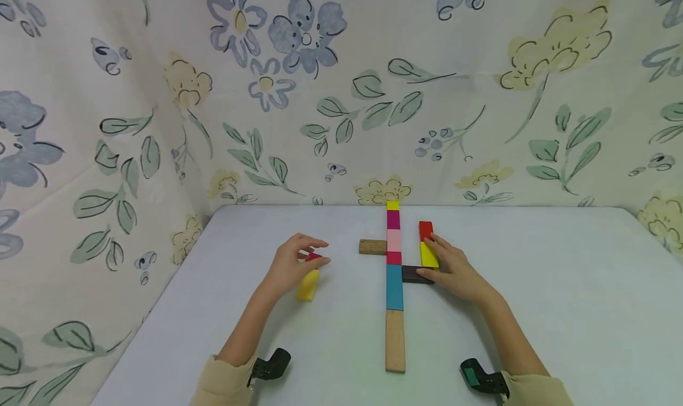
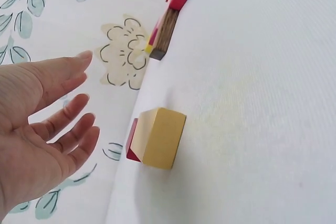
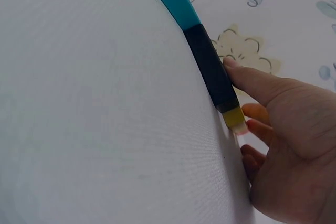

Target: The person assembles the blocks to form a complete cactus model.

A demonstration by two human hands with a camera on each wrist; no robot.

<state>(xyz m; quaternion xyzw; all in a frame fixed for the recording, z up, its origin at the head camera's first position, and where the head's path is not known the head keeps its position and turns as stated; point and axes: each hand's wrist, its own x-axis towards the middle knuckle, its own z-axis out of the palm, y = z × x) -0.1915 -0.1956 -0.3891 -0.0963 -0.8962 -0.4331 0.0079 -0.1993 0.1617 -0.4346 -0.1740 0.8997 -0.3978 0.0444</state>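
Observation:
On the white table, a line of coloured blocks runs away from me, with a blue block and a light wooden block at its near end. A dark block branches right, with a yellow block and a red block beyond its outer end. My right hand rests its thumb on the dark block, its fingertips beside the yellow and red blocks. My left hand hovers with thumb and fingers apart above a separate yellow block and a dark red block, holding neither.
A brown wooden block sticks out left from the line. Pink, magenta and small yellow blocks make up its far end. Behind the table's back edge hangs a floral cloth. A black wrist device sits at each cuff.

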